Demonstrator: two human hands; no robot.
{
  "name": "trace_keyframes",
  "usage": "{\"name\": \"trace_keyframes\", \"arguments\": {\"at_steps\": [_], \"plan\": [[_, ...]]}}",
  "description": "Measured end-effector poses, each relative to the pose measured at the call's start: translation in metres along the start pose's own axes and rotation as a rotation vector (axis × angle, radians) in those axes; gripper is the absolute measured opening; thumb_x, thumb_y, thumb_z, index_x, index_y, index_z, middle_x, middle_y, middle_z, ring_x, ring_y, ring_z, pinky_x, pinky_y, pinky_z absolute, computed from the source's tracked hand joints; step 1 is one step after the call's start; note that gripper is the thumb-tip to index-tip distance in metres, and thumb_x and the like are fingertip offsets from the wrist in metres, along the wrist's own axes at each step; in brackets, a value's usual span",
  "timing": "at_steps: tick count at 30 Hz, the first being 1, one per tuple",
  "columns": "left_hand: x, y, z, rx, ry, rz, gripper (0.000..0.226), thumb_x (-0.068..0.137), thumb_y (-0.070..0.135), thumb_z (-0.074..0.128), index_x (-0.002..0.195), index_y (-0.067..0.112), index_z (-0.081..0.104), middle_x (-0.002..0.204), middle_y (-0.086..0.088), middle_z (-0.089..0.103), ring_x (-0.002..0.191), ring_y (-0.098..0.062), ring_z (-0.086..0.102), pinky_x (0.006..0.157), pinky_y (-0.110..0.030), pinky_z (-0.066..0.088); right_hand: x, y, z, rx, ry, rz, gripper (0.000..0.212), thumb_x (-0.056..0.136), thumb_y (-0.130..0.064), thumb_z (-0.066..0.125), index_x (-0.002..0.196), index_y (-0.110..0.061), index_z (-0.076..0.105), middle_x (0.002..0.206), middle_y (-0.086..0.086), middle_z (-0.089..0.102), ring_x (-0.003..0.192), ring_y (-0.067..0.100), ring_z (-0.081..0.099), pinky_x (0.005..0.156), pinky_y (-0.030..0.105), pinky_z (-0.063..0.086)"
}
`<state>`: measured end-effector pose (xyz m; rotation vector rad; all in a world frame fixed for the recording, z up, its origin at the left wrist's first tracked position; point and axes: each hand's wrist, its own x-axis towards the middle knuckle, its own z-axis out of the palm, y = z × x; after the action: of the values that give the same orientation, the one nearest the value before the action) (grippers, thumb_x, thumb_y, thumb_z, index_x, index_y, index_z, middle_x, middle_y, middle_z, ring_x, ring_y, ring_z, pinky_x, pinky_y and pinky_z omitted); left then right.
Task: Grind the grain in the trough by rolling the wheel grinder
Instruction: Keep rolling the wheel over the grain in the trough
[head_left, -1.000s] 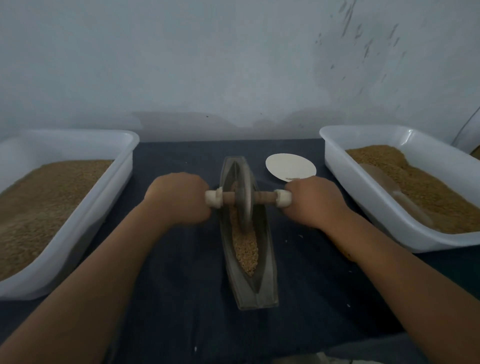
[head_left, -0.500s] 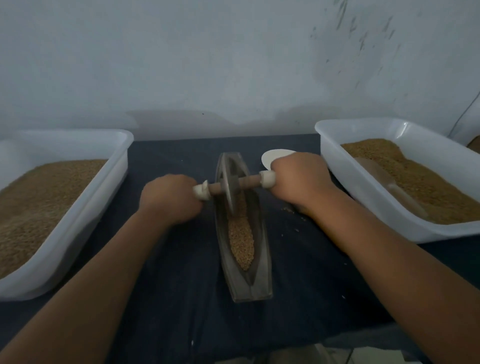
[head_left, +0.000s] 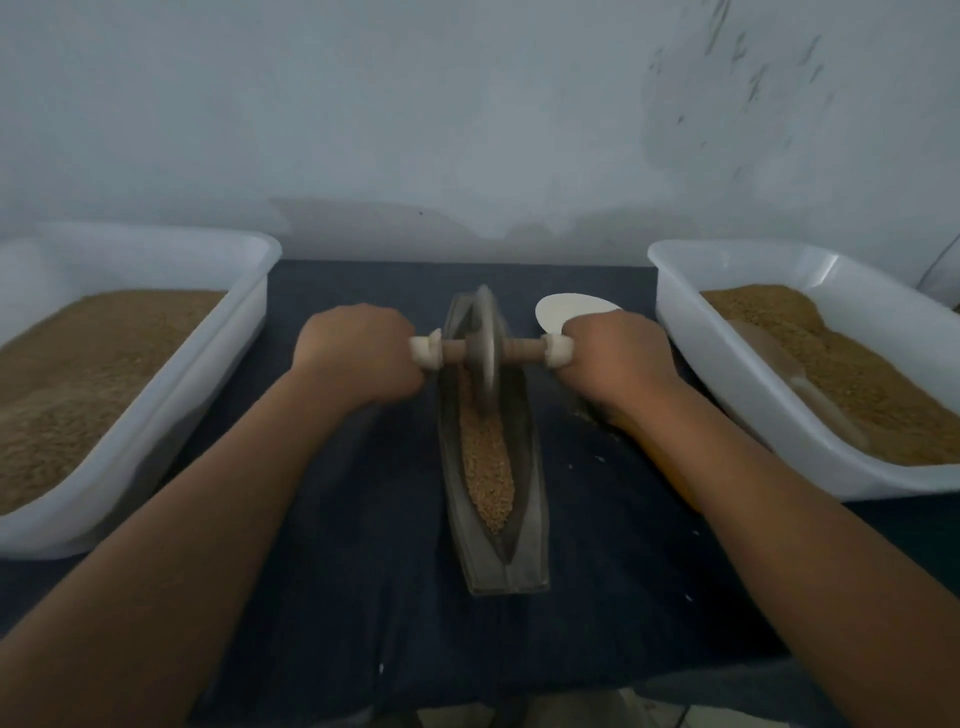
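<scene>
Mid-grind, on the far stroke: the wheel grinder (head_left: 483, 358) stands upright on its rim in the far end of the trough (head_left: 535, 519), axle across it. My left hand (head_left: 358, 353) and right hand (head_left: 618, 358) are each clamped round an axle end, fingers curled tight just outside the white caps. The trough lies lengthwise away from me on the dark cloth (head_left: 337, 519), between the two white tubs, w/ the grain (head_left: 488, 467) in a strip along its bottom from the wheel back toward the near tip. It looks mostly whole, so I judge the job far from done. Next move, as I see it: pull the wheel back toward me thru the grain w/ even downward press on both sides and the disc kept vertical, so it doesn't ride up the trough wall or flick kernels out; a few specks already lie on the cloth by my right wrist. Vs. half a sec ago the axle is squared up. It was skewed then, right end pushed further out than the left; now both fists sit level. Vs. a full sec ago the wheel is a bit further up the trough. The left tub (head_left: 182, 415), the right tub (head_left: 727, 395) w/ its scoop (head_left: 795, 379), and the white plate (head_left: 566, 312) behind my right hand look unchanged.
</scene>
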<state>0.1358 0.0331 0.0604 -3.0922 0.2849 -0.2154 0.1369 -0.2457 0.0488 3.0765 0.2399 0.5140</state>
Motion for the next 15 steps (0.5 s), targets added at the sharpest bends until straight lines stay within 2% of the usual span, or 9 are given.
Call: {"name": "trace_keyframes", "arguments": {"at_steps": [3,6,9,12,15], "plan": [[-0.010,0.000,-0.001,-0.034,-0.066,0.045,0.026,0.082,0.048,0.058,0.073,0.024,0.060,0.077,0.007,0.062,0.074,-0.021,0.063,0.068,-0.035,0.050,-0.004,0.004,-0.004,0.024,-0.103,-0.024,0.029,0.087,-0.051,0.059,0.089,-0.022,0.065,0.091,-0.003,0.070,0.088,0.027,0.066,0.076,0.041,0.059],[-0.039,-0.009,0.003,-0.115,-0.249,0.138,0.017,0.075,0.045,0.060,0.069,0.029,0.060,0.071,0.010,0.062,0.067,-0.010,0.060,0.060,-0.030,0.046,-0.036,0.014,-0.021,0.031,-0.288,-0.098,0.029,0.075,-0.060,0.058,0.069,-0.032,0.065,0.066,-0.010,0.064,0.066,0.010,0.064,0.060,0.036,0.057],[-0.061,-0.014,0.011,-0.110,-0.224,0.185,0.022,0.065,0.052,0.053,0.069,0.032,0.060,0.064,0.013,0.060,0.059,-0.002,0.055,0.051,-0.025,0.036,-0.057,0.018,-0.038,0.071,-0.424,-0.134,0.041,0.059,-0.070,0.046,0.068,-0.035,0.064,0.062,-0.012,0.064,0.058,0.003,0.061,0.054,0.033,0.055],[-0.050,-0.011,0.015,-0.066,-0.122,0.127,0.023,0.070,0.052,0.054,0.069,0.031,0.061,0.064,0.012,0.060,0.059,-0.006,0.057,0.052,-0.026,0.040,-0.046,0.015,-0.028,0.036,-0.356,-0.113,0.039,0.067,-0.067,0.050,0.066,-0.030,0.062,0.061,-0.008,0.062,0.059,0.007,0.059,0.052,0.032,0.049],[-0.018,-0.004,0.008,-0.004,-0.016,0.013,0.022,0.076,0.048,0.059,0.069,0.027,0.059,0.070,0.009,0.060,0.062,-0.016,0.057,0.060,-0.031,0.044,-0.017,0.005,-0.011,0.004,-0.111,-0.036,0.034,0.077,-0.056,0.051,0.069,-0.024,0.058,0.067,-0.005,0.059,0.065,0.019,0.057,0.057,0.034,0.050]]}}
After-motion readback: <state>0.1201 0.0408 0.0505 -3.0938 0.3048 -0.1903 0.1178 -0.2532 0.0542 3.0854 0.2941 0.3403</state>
